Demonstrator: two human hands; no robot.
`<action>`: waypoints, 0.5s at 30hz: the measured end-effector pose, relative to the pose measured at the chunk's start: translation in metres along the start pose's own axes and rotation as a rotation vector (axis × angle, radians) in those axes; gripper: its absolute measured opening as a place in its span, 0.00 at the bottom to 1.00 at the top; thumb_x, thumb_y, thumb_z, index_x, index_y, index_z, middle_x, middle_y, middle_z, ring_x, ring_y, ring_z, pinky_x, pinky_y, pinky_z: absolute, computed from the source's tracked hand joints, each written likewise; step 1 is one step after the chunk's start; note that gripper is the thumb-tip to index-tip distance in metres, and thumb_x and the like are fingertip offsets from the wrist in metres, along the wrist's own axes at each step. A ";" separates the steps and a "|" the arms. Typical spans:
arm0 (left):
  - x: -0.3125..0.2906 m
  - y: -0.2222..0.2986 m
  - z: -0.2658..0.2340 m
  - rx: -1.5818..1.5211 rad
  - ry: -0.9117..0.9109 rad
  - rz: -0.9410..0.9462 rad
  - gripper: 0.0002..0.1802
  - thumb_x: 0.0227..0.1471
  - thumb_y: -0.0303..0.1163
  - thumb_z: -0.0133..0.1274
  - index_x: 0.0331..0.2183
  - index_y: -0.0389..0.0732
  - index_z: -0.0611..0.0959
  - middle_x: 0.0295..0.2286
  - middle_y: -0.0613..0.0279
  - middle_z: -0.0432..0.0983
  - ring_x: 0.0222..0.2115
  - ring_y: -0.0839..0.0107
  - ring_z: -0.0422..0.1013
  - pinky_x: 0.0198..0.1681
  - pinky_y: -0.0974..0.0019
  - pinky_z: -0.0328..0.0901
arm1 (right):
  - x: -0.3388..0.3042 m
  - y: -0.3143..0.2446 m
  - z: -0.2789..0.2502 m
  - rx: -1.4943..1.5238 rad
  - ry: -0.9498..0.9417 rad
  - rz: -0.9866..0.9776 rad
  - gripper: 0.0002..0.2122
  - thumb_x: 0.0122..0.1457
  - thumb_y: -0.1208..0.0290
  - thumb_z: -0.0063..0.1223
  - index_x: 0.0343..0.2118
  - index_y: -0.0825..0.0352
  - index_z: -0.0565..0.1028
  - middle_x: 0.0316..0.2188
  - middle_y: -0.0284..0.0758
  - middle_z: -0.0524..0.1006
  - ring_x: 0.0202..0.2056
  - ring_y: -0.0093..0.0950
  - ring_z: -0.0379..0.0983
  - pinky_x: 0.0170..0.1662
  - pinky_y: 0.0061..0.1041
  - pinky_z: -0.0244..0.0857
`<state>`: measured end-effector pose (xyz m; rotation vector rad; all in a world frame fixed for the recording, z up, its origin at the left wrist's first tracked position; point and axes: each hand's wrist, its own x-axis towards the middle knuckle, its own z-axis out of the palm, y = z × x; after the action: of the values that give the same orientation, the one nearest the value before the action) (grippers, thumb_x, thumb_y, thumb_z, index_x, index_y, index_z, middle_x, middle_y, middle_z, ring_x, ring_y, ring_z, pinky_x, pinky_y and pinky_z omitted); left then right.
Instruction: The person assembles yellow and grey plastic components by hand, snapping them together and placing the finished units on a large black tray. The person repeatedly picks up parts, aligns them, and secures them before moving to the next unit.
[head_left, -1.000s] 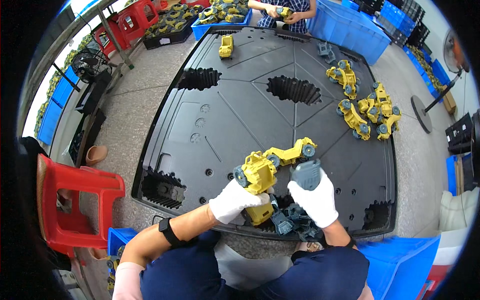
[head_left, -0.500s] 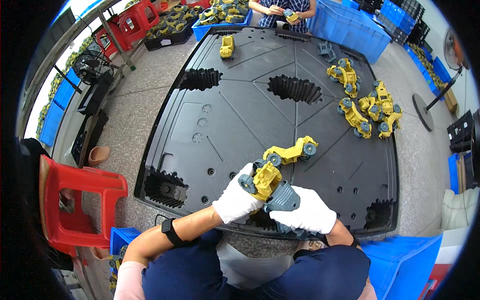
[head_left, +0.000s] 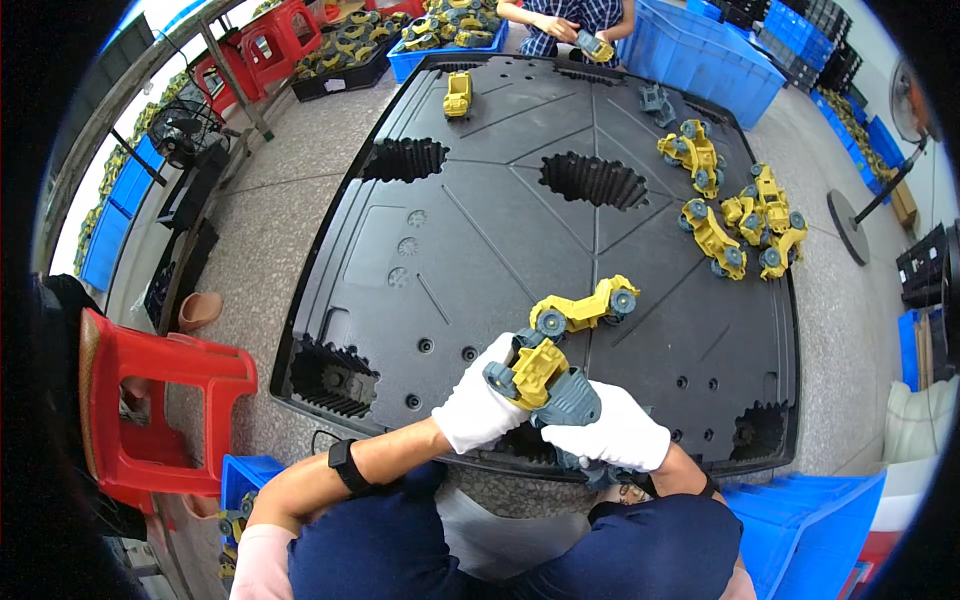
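Observation:
Both my hands wear white gloves and meet over the near edge of the black table. My left hand [head_left: 476, 408] is closed around a yellow toy truck body [head_left: 540, 370] with dark grey wheels. Against the body's near right end sits a grey ribbed truck bed [head_left: 570, 399], which my right hand [head_left: 618, 430] grips; whether the two are joined I cannot tell. Just beyond my hands another yellow toy truck chassis [head_left: 583, 309] lies on the table. Below my right hand, more grey parts [head_left: 597, 470] are partly hidden.
The black table [head_left: 480, 230] has several toothed recesses. Several yellow trucks [head_left: 715, 240] cluster at its right, one yellow truck [head_left: 457, 94] at far left, and a grey part [head_left: 655, 103] at far right. Opposite, a person's hands [head_left: 575, 30] hold a toy. A red stool [head_left: 170, 390] stands left, a blue crate [head_left: 800, 530] near right.
My hands still hold the yellow body and grey bed, with only a slight shift. Across the table, the other person's toy has moved a little right and down.

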<state>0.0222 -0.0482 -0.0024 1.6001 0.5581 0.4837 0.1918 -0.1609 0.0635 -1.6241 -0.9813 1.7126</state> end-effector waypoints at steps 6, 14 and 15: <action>-0.005 -0.006 0.005 0.068 0.022 0.004 0.24 0.49 0.29 0.63 0.47 0.41 0.71 0.39 0.63 0.73 0.43 0.70 0.70 0.49 0.65 0.66 | 0.005 0.016 0.007 -0.085 0.007 -0.183 0.23 0.51 0.57 0.65 0.43 0.69 0.72 0.35 0.37 0.79 0.37 0.27 0.76 0.45 0.28 0.70; -0.012 -0.010 -0.002 -0.057 -0.097 0.052 0.18 0.56 0.38 0.54 0.47 0.43 0.73 0.43 0.61 0.73 0.46 0.66 0.70 0.53 0.62 0.63 | -0.001 0.019 0.011 -0.175 -0.008 -0.275 0.27 0.50 0.56 0.66 0.47 0.70 0.71 0.38 0.39 0.79 0.40 0.29 0.77 0.47 0.29 0.70; -0.013 -0.007 -0.003 0.093 -0.125 0.113 0.18 0.56 0.37 0.54 0.48 0.43 0.74 0.44 0.61 0.72 0.46 0.64 0.69 0.53 0.60 0.63 | -0.001 0.019 0.011 -0.184 -0.012 -0.281 0.28 0.50 0.56 0.66 0.48 0.70 0.70 0.39 0.40 0.79 0.40 0.30 0.77 0.47 0.29 0.70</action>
<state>0.0097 -0.0532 -0.0088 1.7446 0.4026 0.4437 0.1830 -0.1743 0.0482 -1.5039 -1.3375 1.4798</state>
